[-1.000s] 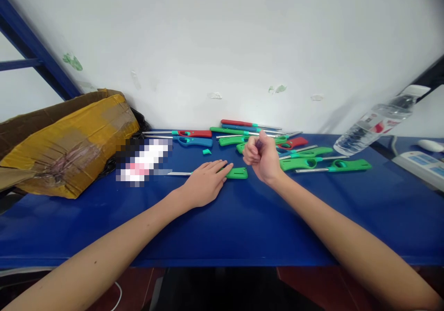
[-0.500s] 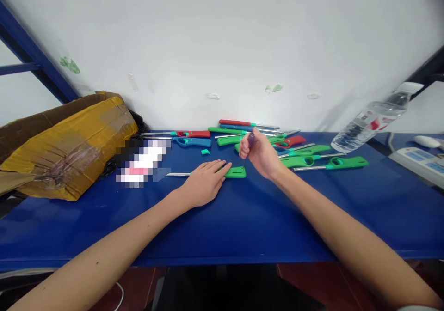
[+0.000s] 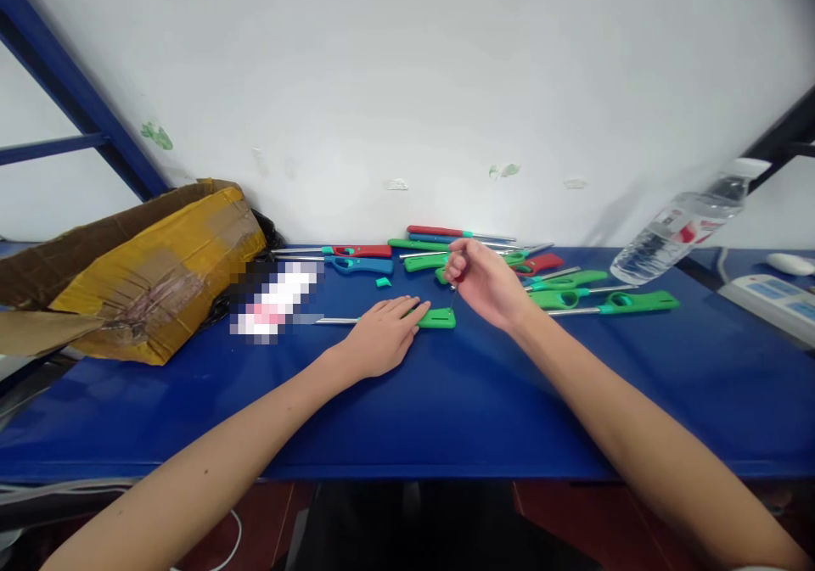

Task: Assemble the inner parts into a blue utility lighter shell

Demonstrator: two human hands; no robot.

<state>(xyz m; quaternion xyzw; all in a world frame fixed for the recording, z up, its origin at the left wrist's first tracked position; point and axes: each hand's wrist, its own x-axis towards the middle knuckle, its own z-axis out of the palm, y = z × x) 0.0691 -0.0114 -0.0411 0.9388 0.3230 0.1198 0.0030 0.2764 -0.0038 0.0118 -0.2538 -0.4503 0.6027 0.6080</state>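
My left hand (image 3: 384, 338) rests over a green gas lighter (image 3: 441, 318), holding it down on the blue table with fingers stretched across its body. The lighter's metal tube sticks out to the left, and its slotted handle end shows on the right. My right hand (image 3: 489, 281) is closed around the dark reddish handle of a screwdriver (image 3: 459, 272), mostly hidden by the fingers. Its thin shaft points down, with the tip at the lighter's handle end. A small turquoise plastic piece (image 3: 383, 282) lies behind my left hand.
Red (image 3: 375, 251) and blue (image 3: 362, 265) gas lighters lie at the back. Several more, mostly green (image 3: 643, 301), are piled behind and right of my right hand. A taped cardboard box (image 3: 159, 274) stands left; a water bottle (image 3: 678, 232) and power strip (image 3: 773, 299) are right.
The camera view has shifted slightly. The right hand has turned a little around the screwdriver, so less of its handle shows. The left hand stays on the lighter.
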